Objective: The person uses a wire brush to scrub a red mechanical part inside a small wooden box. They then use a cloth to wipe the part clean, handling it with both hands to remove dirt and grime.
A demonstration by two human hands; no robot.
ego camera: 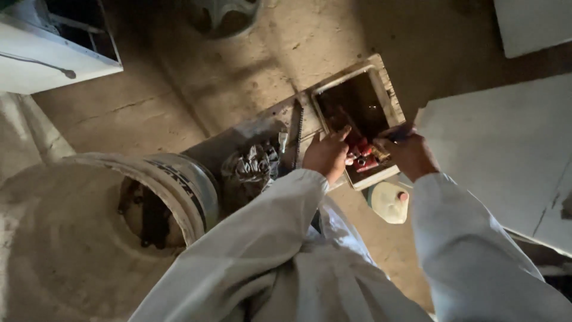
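Observation:
Both my arms, in white sleeves, reach down to a shallow open wooden box (386, 95) lying on the concrete floor. My left hand (326, 154) rests at the box's near left edge, fingers curled over small red and brass-coloured parts (364, 160) in the near end. My right hand (409, 154) is at the box's near right corner, fingers closed around something small and dark; what it is stays unclear. The far end of the box looks dark inside.
A saw blade (297, 132) and crumpled dark plastic (250, 170) lie on a board left of the box. A white bucket (173, 191) stands at left, a white plastic jug (388, 201) below the box, white panels (506, 149) at right.

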